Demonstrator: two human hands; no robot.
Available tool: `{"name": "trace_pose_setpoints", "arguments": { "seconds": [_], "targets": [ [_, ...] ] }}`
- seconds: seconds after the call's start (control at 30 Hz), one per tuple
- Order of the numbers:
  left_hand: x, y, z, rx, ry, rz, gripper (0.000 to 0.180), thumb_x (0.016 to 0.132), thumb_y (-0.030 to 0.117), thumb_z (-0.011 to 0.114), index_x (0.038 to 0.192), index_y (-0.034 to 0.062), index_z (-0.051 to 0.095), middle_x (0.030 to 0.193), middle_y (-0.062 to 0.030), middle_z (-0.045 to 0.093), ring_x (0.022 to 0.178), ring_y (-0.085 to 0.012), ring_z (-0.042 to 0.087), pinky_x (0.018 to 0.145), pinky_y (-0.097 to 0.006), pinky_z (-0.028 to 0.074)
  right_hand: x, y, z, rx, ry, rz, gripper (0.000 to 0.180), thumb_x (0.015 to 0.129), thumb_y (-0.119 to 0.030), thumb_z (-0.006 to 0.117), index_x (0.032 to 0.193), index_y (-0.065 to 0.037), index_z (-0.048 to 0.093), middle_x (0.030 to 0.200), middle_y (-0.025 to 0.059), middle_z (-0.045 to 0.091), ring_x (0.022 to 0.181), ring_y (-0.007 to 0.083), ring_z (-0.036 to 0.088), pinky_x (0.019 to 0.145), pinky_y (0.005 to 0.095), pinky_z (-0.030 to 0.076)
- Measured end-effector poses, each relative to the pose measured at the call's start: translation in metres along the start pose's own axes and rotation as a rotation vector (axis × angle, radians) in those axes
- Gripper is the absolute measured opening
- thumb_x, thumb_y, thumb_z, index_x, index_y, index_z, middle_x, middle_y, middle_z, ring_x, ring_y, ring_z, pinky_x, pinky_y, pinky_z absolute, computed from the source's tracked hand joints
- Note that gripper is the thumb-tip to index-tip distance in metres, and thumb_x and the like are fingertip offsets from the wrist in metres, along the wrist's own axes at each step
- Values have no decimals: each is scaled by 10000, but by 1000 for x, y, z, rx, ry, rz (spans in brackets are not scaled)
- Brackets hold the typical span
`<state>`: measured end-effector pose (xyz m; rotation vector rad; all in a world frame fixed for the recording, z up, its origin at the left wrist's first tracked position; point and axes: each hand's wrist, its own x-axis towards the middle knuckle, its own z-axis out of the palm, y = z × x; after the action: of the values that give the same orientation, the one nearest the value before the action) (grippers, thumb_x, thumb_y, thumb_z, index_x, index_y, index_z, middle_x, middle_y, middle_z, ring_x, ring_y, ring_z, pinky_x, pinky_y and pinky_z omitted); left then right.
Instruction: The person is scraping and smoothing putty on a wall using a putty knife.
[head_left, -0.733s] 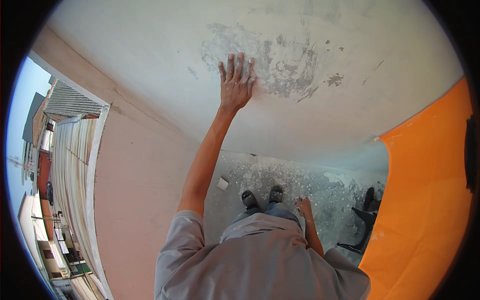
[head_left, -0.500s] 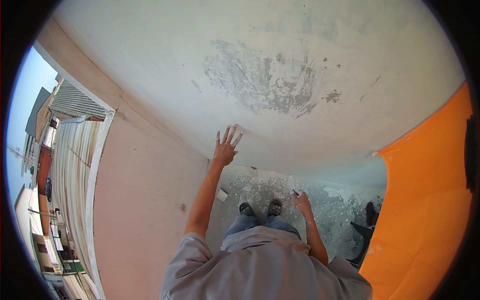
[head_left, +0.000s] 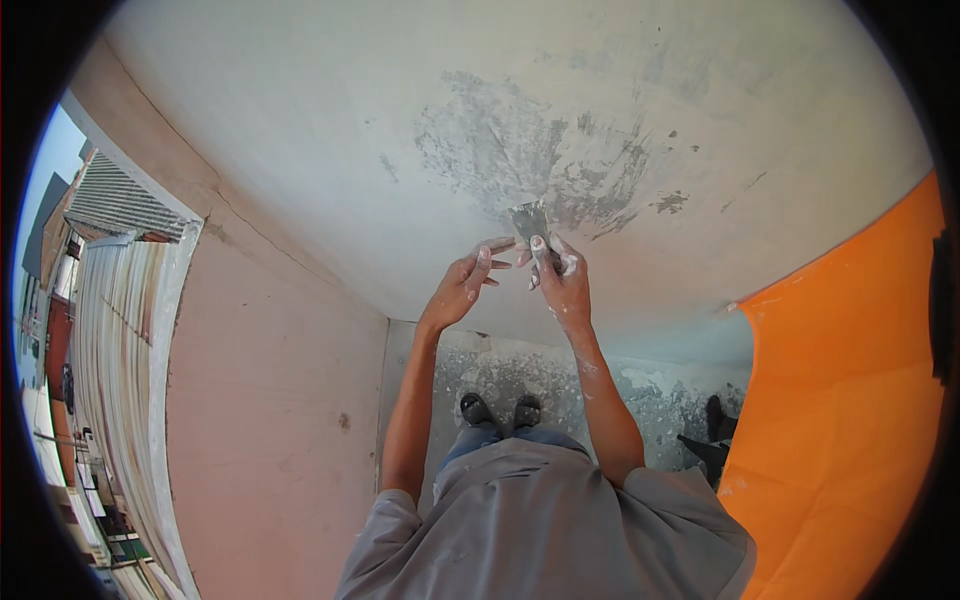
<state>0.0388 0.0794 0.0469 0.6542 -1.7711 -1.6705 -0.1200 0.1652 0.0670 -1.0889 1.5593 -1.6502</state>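
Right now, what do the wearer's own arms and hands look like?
Short grey fabric sleeves; bare forearms, no gloves or cables visible. Chalky white smears mark the right hand and reach its forearm; the left hand shows fewer whitish specks.

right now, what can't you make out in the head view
All in the head view:
Handle of the scraper: hidden by the right hand.
Left hand: too small to tell whether it touches the scraper.
Dark thing on the floor: partly covered by the orange sheet.
Jeans: mostly hidden by the shirt.
Buildings: too small for detail, cut off by the dark rim.
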Motion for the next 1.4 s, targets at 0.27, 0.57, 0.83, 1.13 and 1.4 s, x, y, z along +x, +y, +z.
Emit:
{"name": "trace_pose_setpoints", "arguments": {
  "seconds": [0.27, 0.57, 0.83, 1.13, 1.4],
  "targets": [
    [51, 75, -19, -160, -125, 112, 414, 1076, 376, 481, 1217, 10, 616, 1018, -36, 689, 878, -90, 588, 779, -271, 494, 29, -80, 55, 9, 93, -30, 304, 1034, -247, 558, 996, 20, 699, 745, 125, 703, 580, 159, 633, 545, 305, 519],
    [93, 122, 1, -387, 96, 197, 333, 1043, 339, 567, 1129, 46, 701, 917, 17, 692, 763, -60, 601, 686, -251, 502, 62, -117, 52, -421, 293, -304, 309, 997, -195, 547, 1197, 23, 635, 810, 240, 692, 770, 418, 673, 735, 464, 535],
    [112, 107, 13, -702, 204, 206, 259, 1024, 231, 607, 1118, 2, 684, 991, -70, 730, 707, -76, 621, 632, -240, 516, 69, -141, 45, -792, 213, -140, 375, 1004, -253, 538, 1233, 27, 633, 984, 318, 655, 943, 483, 596, 867, 529, 489],
    [117, 112, -10, -485, 389, 289, 178, 959, 155, 710, 952, -21, 731, 689, 14, 666, 549, -9, 471, 441, -198, 324, 82, -117, 71, -272, 294, -231, 395, 1029, -329, 558, 846, 15, 620, 547, 53, 528, 450, 129, 488, 468, 340, 407],
    [104, 149, -29, -238, 419, 244, 189, 933, 155, 744, 902, -32, 736, 677, 19, 660, 554, 7, 456, 462, -190, 323, 85, -111, 103, 261, 226, -51, 369, 1054, -290, 520, 881, 17, 627, 556, -1, 512, 525, 53, 446, 473, 298, 360]
  ]
}}
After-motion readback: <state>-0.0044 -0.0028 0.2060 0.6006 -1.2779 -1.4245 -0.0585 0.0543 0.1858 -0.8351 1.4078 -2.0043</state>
